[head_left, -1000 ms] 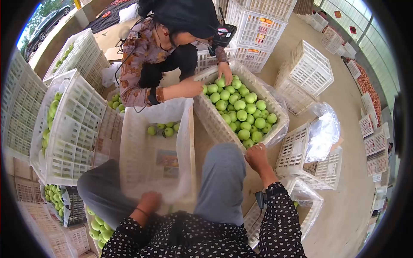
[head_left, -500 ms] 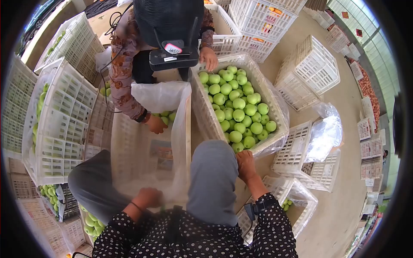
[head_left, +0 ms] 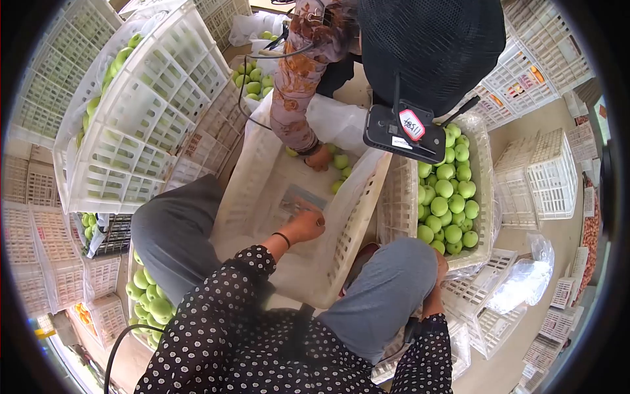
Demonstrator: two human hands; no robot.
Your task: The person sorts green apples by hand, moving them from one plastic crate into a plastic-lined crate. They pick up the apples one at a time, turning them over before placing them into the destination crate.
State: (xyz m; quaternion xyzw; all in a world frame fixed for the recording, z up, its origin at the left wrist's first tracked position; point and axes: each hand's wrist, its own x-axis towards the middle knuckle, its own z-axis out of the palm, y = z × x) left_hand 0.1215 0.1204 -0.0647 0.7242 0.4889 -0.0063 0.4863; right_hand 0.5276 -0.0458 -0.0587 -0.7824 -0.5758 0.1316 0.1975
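Observation:
My left hand point(head_left: 303, 225) is inside a plastic-lined white crate point(head_left: 357, 226), over a printed patch point(head_left: 293, 199) on its bottom. Its fingers look curled; whatever they hold is hidden. Several green apples point(head_left: 340, 161) lie at this crate's far end, where a co-worker's hand point(head_left: 318, 158) reaches in. My right hand point(head_left: 438, 266) is at the near edge of a second lined crate point(head_left: 485, 197), full of green apples point(head_left: 448, 203). My knee hides most of its fingers.
The co-worker's dark cap point(head_left: 430, 52) and a black device point(head_left: 403, 134) overhang both crates. Tall crates with green fruit point(head_left: 147, 111) stand at left. More green fruit point(head_left: 149, 295) is beside my left leg. Stacked crates point(head_left: 541, 174) and clear plastic point(head_left: 525, 279) are at right.
The view has turned and shifted. My left hand has moved from the near end of the lined crate forward into it. The co-worker's head leans farther over the crates. My right hand remains by the full crate.

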